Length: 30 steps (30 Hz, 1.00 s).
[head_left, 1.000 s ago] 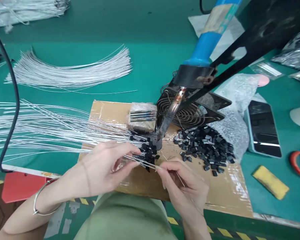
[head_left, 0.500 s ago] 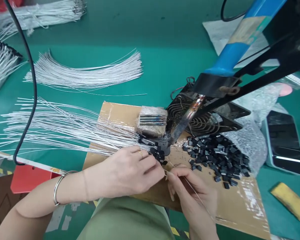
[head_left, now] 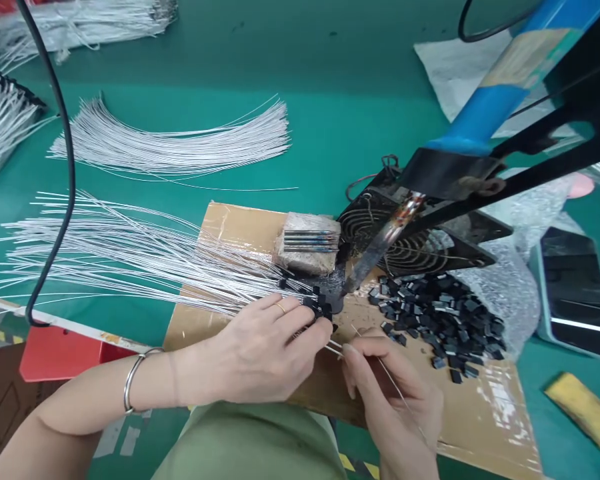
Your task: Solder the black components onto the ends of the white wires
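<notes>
My left hand (head_left: 270, 343) is closed in a pinch, with two thin white wires (head_left: 334, 347) sticking out from its fingertips toward the right. Close against those wire ends, my right hand (head_left: 393, 383) pinches a thin strand of solder wire (head_left: 397, 390). The solder runs back across the palm, and its tip pokes up above the fingers. Whether the right fingertips also grip the white wires I cannot tell. Just above my left hand lie small black connectors (head_left: 321, 303) on the ends of a spread of white wires (head_left: 145, 257).
A soldering iron (head_left: 380, 250) hangs from a blue-handled stand, tip near a worn block (head_left: 310, 257). Behind it sits a fan (head_left: 420, 247). Loose black housings (head_left: 445, 320) lie on the cardboard (head_left: 500, 400). Further right are a phone (head_left: 577, 293) and a yellow sponge (head_left: 585, 410).
Two white wire ends now show more plainly between my hands. My right hand has shifted slightly right and down. The whole view has moved a little.
</notes>
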Each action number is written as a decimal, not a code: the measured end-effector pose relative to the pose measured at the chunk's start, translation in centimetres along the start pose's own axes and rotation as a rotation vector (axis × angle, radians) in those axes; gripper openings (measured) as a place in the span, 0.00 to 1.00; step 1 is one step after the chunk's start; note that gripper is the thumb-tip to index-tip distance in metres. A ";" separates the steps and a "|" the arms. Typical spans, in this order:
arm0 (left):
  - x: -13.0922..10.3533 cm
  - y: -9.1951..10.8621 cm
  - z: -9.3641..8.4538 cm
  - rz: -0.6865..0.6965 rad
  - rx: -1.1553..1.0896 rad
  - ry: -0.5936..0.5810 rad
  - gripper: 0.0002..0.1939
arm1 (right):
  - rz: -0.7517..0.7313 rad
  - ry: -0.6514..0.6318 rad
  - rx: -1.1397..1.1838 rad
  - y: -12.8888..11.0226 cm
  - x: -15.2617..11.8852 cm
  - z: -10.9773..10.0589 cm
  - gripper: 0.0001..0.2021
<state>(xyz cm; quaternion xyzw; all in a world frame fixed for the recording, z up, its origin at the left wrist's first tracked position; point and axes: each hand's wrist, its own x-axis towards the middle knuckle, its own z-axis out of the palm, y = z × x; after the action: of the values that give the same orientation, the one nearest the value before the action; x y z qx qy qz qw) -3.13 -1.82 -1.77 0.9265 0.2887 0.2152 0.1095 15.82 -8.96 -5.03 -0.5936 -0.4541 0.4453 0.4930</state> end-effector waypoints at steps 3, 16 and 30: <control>0.4 0.9 0.1 -0.133 -0.165 -0.028 0.12 | -0.046 -0.019 -0.004 0.0 0.0 0.0 0.12; 1.3 2.2 -0.4 -0.353 -0.332 -0.208 0.13 | -0.094 0.003 -0.067 0.4 0.3 -0.2 0.11; 1.6 0.6 -0.6 -0.771 -0.837 -0.142 0.10 | -0.020 0.197 0.075 0.8 1.5 0.5 0.11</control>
<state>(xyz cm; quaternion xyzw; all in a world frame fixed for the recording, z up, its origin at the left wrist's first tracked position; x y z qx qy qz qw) -1.95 -1.34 -0.56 0.6440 0.4880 0.1930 0.5567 15.73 -7.54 -5.98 -0.6109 -0.3926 0.3965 0.5616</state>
